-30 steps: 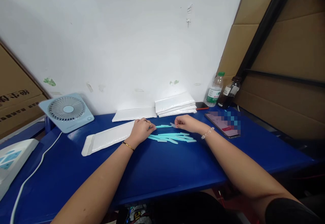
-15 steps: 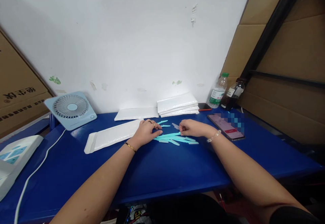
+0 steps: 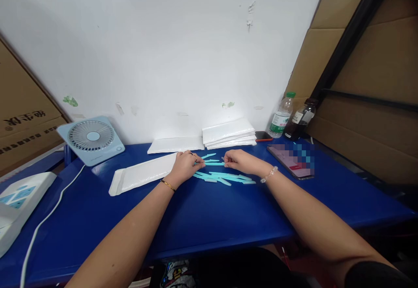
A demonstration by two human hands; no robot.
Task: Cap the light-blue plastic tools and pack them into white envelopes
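Between my hands a slim teal eyebrow razor (image 3: 214, 164) is stretched level just above the table. My left hand (image 3: 185, 167) pinches its left end with thumb and fingers. My right hand (image 3: 242, 161) is closed on the right end, its fingertips partly hiding it. Several more teal eyebrow razors (image 3: 225, 177) lie in a loose, overlapping pile just in front of my hands, some with pale covers at the ends. Behind the held one, a couple of teal razors (image 3: 209, 155) lie apart. A white padded mailer (image 3: 140, 173) lies flat beside and partly behind my left hand.
A stack of white mailers (image 3: 228, 134) and a single mailer (image 3: 176, 144) lie by the wall. Rightward are a phone (image 3: 290, 161), a water bottle (image 3: 281, 118) and a dark drink bottle (image 3: 299, 120). A fan (image 3: 93, 140) and white device (image 3: 22, 205) stand left on the blue table (image 3: 209, 218).
A razor has come off the pile and is now held between both hands, slightly farther back. My right hand has moved left, closer to my left hand.
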